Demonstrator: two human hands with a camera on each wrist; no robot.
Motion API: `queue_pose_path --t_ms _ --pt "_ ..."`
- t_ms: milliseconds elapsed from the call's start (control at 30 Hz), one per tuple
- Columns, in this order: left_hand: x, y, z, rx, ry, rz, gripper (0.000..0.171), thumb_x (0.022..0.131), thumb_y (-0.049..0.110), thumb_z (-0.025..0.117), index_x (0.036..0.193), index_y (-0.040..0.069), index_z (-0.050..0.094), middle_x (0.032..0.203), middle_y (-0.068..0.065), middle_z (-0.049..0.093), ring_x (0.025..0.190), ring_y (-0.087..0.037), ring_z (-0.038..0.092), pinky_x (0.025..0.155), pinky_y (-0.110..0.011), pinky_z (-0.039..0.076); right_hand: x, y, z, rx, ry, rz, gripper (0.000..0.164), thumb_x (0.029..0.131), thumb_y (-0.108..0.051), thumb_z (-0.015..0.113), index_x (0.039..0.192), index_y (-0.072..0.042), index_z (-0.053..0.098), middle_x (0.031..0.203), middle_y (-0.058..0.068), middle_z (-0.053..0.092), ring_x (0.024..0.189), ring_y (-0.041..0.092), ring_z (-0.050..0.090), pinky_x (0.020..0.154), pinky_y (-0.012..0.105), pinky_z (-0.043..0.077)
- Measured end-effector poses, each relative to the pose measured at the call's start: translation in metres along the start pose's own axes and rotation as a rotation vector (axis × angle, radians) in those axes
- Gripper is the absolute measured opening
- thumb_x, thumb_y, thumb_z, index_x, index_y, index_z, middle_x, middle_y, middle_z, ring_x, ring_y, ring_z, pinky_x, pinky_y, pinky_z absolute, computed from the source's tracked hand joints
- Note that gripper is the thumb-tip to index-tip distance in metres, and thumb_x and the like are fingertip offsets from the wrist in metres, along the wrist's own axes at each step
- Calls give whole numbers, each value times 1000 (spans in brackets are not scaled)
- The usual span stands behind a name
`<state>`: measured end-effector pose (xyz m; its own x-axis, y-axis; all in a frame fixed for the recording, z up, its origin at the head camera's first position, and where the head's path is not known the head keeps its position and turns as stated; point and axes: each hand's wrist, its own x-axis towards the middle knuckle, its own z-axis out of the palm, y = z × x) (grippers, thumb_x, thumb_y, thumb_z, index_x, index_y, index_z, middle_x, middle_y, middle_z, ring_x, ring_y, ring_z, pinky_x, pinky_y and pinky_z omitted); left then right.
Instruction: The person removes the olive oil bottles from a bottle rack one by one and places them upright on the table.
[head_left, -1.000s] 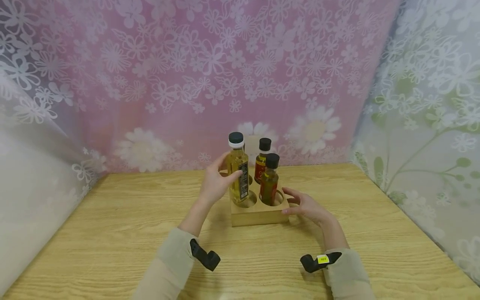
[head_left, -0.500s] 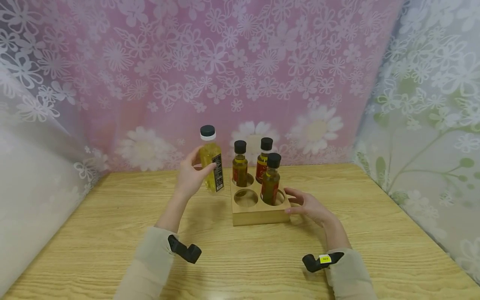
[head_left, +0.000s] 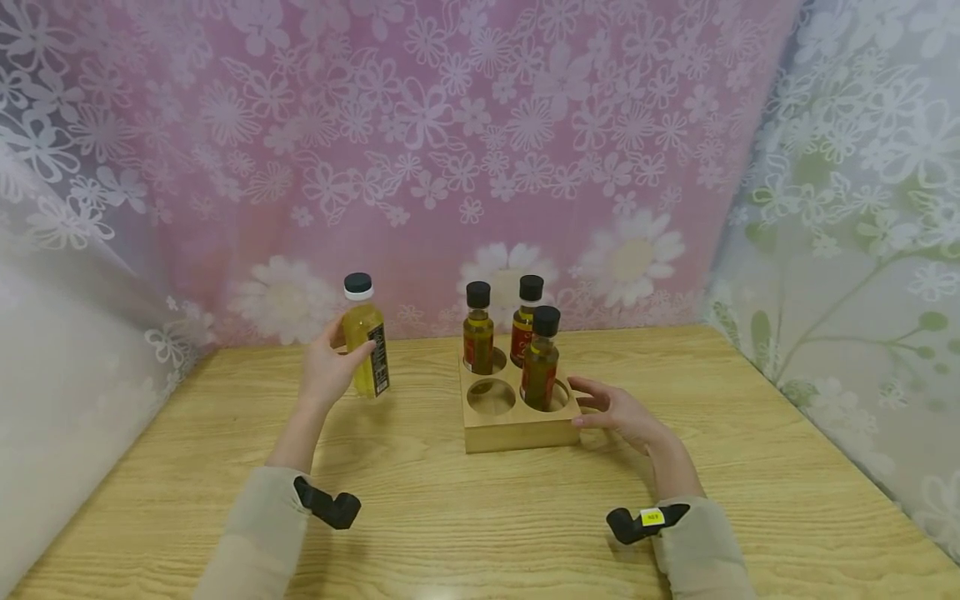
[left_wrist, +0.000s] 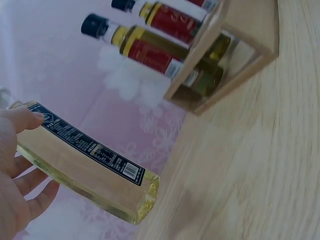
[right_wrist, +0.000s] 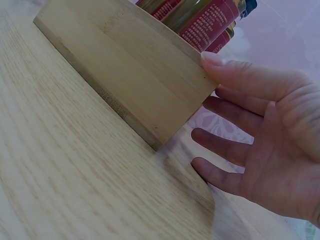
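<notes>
My left hand grips a clear bottle of yellow oil with a black-and-white cap and a black label. It is nearly upright, left of the wooden bottle rack. In the left wrist view the thumb lies across the label of the oil bottle, whose base is close over the table. Three smaller oil bottles with red labels stand in the rack: back left, back right and front right. The rack's front left hole is bare. My right hand has its thumb at the rack's front right corner, fingers loosely spread beside it.
The rack stands on a light wood-grain table. A pink flowered curtain hangs behind the table, with pale flowered cloth at the right side.
My left hand has lifted the yellow oil bottle out of the rack's front left hole, carried it left, then lowered it toward the table. The right hand has stayed at the rack's corner.
</notes>
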<state>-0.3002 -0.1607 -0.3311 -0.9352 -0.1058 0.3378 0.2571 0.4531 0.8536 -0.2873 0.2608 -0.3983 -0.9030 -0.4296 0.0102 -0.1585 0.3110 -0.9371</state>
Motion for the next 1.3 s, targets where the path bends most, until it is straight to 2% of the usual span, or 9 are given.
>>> queue_pose_path --t_ms 200,500,700,1100,1300 --pt "6 -13 -15 48 39 -39 64 88 19 64 143 5 33 128 -25 50 117 -38 48 93 -49 43 1 3 0 28 -4 9 79 83 -17 70 146 -1 25 149 20 22 132 44 25 103 59 22" --pt "9 -26 -30 130 78 -103 65 89 20 62 144 3 31 134 -26 45 122 -40 43 98 -53 35 1 5 0 38 4 16 79 83 -17 70 146 -1 24 149 20 21 132 44 24 103 60 20" --pt "10 -31 -36 116 108 -148 65 89 20 62 144 4 31 136 -23 43 123 -39 42 100 -52 33 0 5 0 31 -1 13 80 83 -17 70 146 0 22 150 21 20 132 45 24 103 60 19" --pt "8 -42 -37 158 137 -194 65 90 25 61 144 4 31 135 -24 44 123 -40 42 99 -53 34 1 9 1 40 -8 14 78 84 -16 69 146 -2 24 150 20 21 132 44 25 103 61 19" --pt "9 -42 -33 160 178 -174 65 88 25 63 142 3 34 131 -26 47 120 -40 44 98 -52 35 2 9 -1 51 -13 6 78 85 -14 68 146 0 23 149 22 20 132 45 23 104 59 19"
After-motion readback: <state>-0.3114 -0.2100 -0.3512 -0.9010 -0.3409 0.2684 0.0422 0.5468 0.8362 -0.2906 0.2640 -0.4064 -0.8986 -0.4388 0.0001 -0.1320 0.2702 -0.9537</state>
